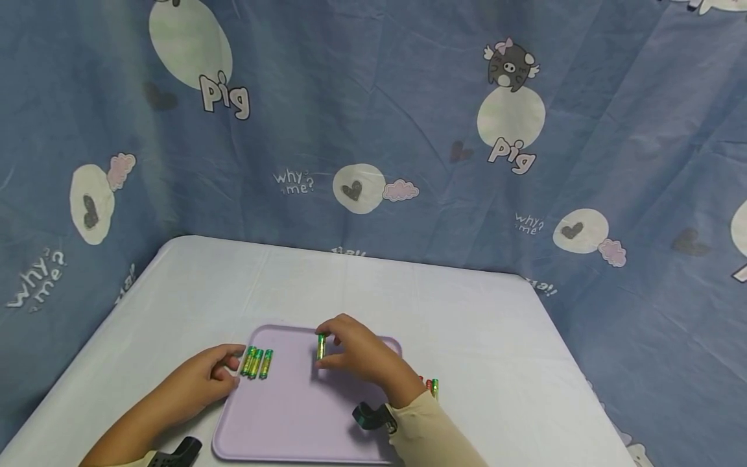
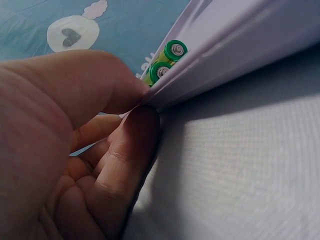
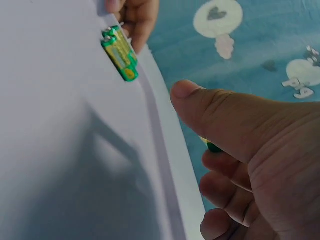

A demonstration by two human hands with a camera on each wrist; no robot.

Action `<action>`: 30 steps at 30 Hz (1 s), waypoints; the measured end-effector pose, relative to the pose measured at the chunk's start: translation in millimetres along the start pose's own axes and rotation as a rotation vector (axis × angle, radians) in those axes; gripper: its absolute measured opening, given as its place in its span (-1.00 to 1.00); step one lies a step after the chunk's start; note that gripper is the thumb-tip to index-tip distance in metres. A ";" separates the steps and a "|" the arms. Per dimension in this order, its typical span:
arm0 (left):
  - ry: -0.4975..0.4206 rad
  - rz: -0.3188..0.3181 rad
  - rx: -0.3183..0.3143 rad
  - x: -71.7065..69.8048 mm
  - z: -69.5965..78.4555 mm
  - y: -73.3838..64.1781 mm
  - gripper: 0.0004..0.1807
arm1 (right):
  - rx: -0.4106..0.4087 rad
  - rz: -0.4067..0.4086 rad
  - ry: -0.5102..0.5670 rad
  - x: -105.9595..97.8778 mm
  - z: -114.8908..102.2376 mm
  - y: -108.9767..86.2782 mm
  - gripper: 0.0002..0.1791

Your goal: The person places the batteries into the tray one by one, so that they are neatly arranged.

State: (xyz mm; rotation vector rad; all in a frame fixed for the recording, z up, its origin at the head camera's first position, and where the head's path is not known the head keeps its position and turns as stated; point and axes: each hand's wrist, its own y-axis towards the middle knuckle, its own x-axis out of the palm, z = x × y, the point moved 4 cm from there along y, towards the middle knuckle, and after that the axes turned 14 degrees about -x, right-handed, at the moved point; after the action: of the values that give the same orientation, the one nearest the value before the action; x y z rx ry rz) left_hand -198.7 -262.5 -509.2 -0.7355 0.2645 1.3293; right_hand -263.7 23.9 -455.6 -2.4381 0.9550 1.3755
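My left hand (image 1: 198,383) pinches the left rim of a lilac tray (image 1: 292,421); in the left wrist view the thumb and a finger (image 2: 120,150) meet at that rim. Just inside it, three green-and-yellow batteries (image 1: 255,364) lie side by side. Over the tray's far middle part, my right hand (image 1: 367,357) holds another battery (image 1: 321,348) upright between thumb and fingers. In the right wrist view, the thumb and fingers hide most of this battery (image 3: 214,147), leaving a small dark green end.
Several more batteries (image 1: 434,388), with red and green showing, lie to the right of the tray, partly hidden by the right forearm. The tray rests on a white-covered table (image 1: 502,337). A blue printed curtain (image 1: 373,117) hangs behind the table.
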 end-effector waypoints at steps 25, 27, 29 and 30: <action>-0.001 -0.002 -0.012 -0.9 3.5 -2.8 -0.31 | -0.015 -0.166 -0.099 52.7 -16.3 40.9 -0.39; -0.003 -0.004 0.002 -1.0 4.2 -3.7 -0.31 | -0.006 -0.166 -0.127 56.9 -16.6 42.4 -0.39; -0.007 -0.003 0.005 -1.3 3.8 -3.6 -0.31 | 0.003 -0.156 -0.151 59.5 -17.3 44.1 -0.40; -0.011 -0.004 0.007 -1.4 3.6 -3.5 -0.31 | 0.005 -0.151 -0.164 60.4 -17.8 44.9 -0.40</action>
State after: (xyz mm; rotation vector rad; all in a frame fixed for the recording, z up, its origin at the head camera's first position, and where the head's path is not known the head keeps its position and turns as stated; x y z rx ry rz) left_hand -196.5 -261.5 -504.5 -0.7225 0.2586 1.3282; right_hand -256.7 -45.7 -488.6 -2.2976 0.7202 1.4899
